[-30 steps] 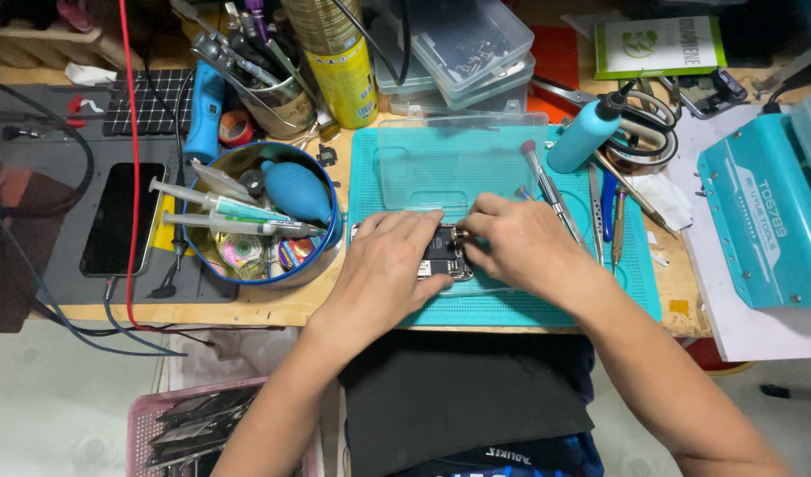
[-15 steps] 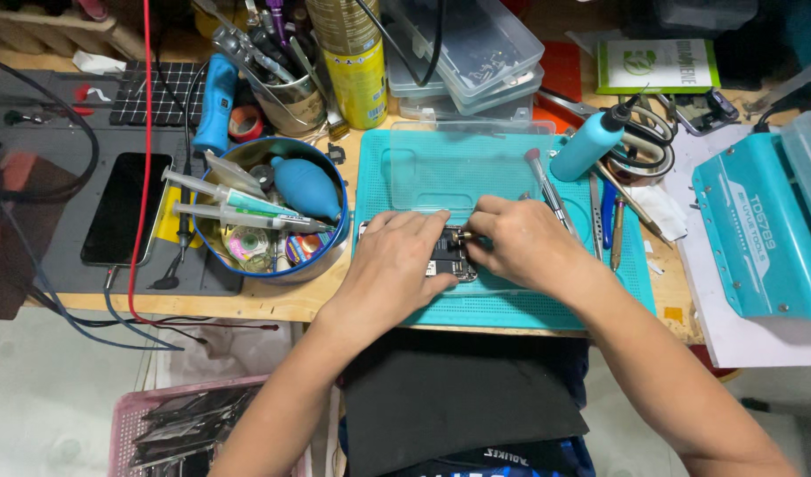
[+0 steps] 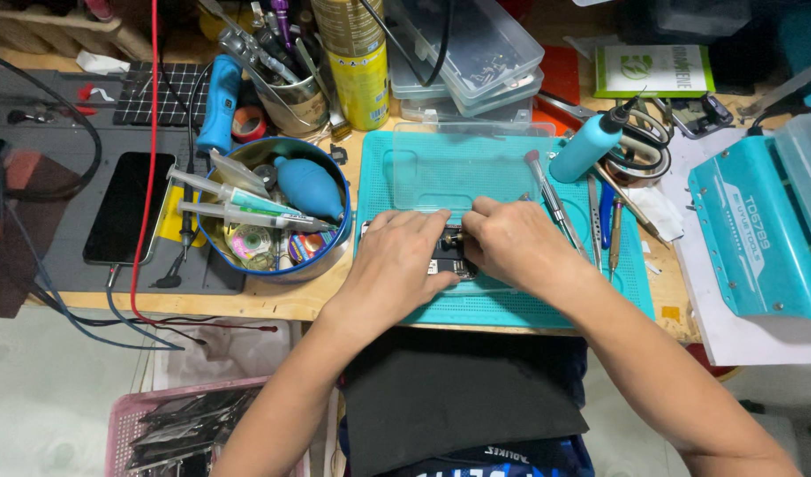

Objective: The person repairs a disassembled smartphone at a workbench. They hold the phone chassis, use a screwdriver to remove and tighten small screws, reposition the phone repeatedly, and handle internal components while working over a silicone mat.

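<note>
Phone [image 3: 447, 253] mostly under both hands

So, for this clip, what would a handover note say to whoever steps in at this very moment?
Left hand: resting on the small dark device, holding it down on the teal mat.
Right hand: fingertips pinched at the device's upper edge.
Nearby: brush, tweezers and clear case on the mat; round tin of tools to the left.
Done: device lies opened.
Left: work on it is in progress; hands hide the detail.

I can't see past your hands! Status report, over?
Left hand and right hand both pressed on small dark device, on teal mat. Grip unclear. Clear case and brush lie close by.
</note>
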Available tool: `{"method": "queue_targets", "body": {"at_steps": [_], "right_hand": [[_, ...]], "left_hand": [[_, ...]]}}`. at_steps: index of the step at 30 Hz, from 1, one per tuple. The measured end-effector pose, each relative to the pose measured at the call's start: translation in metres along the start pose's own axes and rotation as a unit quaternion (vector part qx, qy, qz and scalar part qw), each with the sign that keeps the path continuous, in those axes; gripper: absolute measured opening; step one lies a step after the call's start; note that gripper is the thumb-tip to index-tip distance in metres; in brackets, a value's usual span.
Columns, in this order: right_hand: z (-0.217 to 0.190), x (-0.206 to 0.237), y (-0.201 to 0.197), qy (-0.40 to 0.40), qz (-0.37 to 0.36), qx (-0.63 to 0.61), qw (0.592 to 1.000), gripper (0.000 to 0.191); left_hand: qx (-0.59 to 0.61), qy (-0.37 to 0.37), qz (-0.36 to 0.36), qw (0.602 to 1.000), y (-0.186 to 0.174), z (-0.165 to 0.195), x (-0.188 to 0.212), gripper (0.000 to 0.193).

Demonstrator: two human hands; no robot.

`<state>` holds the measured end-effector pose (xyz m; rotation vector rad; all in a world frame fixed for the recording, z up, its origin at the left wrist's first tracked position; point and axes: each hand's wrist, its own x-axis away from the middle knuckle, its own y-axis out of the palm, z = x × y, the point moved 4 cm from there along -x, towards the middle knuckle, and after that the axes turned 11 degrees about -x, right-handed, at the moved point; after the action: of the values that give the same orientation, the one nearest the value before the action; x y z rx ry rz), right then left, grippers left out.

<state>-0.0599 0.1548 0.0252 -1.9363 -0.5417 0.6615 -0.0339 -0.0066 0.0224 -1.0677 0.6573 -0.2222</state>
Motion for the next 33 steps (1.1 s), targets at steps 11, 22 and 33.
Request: {"method": "queue_targets", "body": {"at_steps": [11, 22, 33], "right_hand": [[0.006, 0.003, -0.01, 0.033, -0.036, -0.074, 0.996, 0.018], [0.006, -0.005, -0.006, 0.024, -0.035, -0.061, 0.997, 0.018], [-0.001, -0.012, -0.004, 0.031, -0.025, -0.021, 0.999, 0.019]], "left_hand": [[0.006, 0.002, 0.006, 1.0, -0.001, 0.0, -0.001, 0.071], [0.011, 0.001, 0.004, 1.0, -0.003, 0.0, -0.002, 0.072], [-0.04, 0.006, -0.006, 0.999, -0.023, -0.007, 0.012, 0.075]]}}
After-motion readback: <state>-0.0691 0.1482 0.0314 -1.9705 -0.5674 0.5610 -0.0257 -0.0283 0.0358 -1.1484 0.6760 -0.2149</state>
